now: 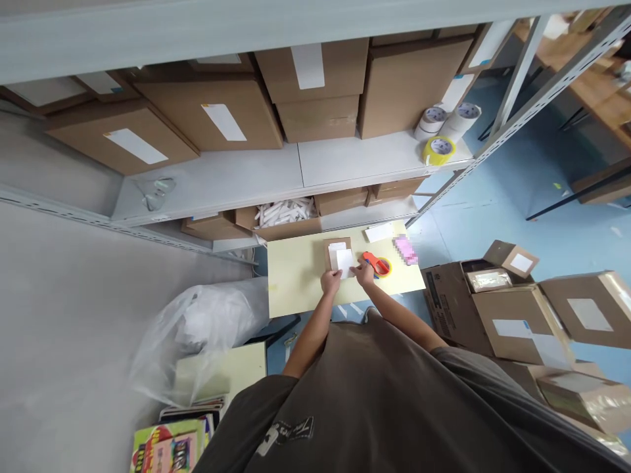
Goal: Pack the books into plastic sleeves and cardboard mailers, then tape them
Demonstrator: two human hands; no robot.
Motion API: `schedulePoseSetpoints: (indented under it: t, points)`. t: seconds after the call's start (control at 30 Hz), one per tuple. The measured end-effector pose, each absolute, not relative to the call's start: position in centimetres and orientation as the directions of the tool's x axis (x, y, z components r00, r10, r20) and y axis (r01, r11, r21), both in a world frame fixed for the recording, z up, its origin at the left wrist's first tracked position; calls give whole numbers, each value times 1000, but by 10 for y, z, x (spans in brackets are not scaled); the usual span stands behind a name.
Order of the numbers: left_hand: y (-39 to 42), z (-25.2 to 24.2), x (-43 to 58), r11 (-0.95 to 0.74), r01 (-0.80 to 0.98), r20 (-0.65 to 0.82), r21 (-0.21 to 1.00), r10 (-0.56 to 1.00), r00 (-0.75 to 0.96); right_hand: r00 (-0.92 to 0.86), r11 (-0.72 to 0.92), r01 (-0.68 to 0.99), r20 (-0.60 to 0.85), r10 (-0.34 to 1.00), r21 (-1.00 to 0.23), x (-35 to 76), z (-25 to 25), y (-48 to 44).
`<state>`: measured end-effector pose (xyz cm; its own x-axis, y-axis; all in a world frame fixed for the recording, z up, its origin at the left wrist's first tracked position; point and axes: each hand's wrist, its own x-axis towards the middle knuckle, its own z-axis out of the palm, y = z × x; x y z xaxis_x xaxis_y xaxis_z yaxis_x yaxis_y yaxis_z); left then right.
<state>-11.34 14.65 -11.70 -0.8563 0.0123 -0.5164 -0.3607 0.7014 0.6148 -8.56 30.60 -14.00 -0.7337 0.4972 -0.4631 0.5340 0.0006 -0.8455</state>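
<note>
On the pale yellow table (296, 289), a small brown cardboard piece (327, 248) lies with white paper (337, 247) over it. A white paper slip (344, 260) sits on top, its lower edge pinched on both sides. My left hand (331, 282) is closed on the slip's lower left corner. My right hand (363, 273) has its fingers closed at the lower right corner. Close beside my right hand is a red tape dispenser (374, 261) with a yellow tape roll (389, 268). Whether the cardboard is flat or a thin box I cannot tell.
A white sheet (379, 232) and a pink blurred item (405, 249) lie at the table's right end. Shelves (345, 164) ahead hold cartons (315, 72) and tape rolls (438, 150). Cartons (513, 315) are stacked right; a plastic bag (217, 315) stands left.
</note>
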Motion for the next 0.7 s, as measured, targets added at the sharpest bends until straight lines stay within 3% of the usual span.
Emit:
schedulePoseSetpoints:
  t: [0.13, 0.4, 0.7]
  points:
    - [153, -118, -117, 767, -330, -518, 550, 2, -856, -726, 204, 601, -422, 543, -772, -85, -145, 300]
    - [155, -123, -128, 816, -332, -528, 473, -39, -848, -727, 181, 576, -399, 558, -797, -92, -143, 292]
    - [161, -129, -133, 857, -321, -537, 403, -63, -841, -716, 282, 644, -432, 548, -711, -96, -147, 291]
